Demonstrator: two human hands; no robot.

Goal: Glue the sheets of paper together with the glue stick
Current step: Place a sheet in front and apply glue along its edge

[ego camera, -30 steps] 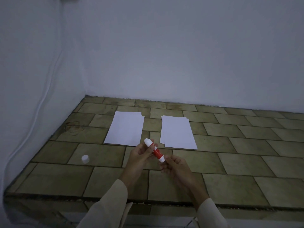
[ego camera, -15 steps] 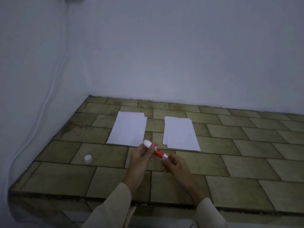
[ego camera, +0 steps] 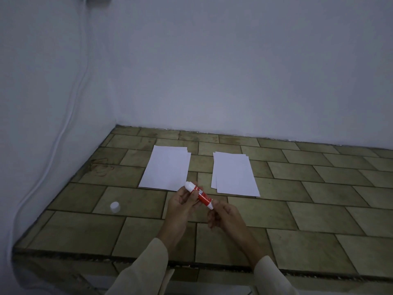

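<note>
The fingers point(ego camera: 192, 195) of the left hand point(ego camera: 180, 206) are curled around the upper half of the glue stick point(ego camera: 200, 194), pinching its red barrel just below the white tip. The fingers point(ego camera: 212, 211) of the right hand point(ego camera: 225, 216) are closed on the white knob at the stick's lower end. The stick is held in the air above the counter point(ego camera: 297, 209), tilted so its uncapped white tip points up and to the left while the base points down and to the right. Both wrists come out of pale, loose sleeves point(ego camera: 144, 271) at the bottom of the view.

Just beyond the hands, two stacks of white paper lie flat on the tiled counter, apart from each other with a strip of tile between them. The left stack point(ego camera: 167, 168) lies just behind the stick's tip; the right stack point(ego camera: 234, 173) is slightly fanned, so that the edges of several sheets show. The white cap point(ego camera: 115, 207) stands on the counter well to the left of the hands, apart from the paper. A white cable point(ego camera: 70, 107) runs down the left wall point(ego camera: 42, 103), and a plain pale wall closes off the counter behind.
</note>
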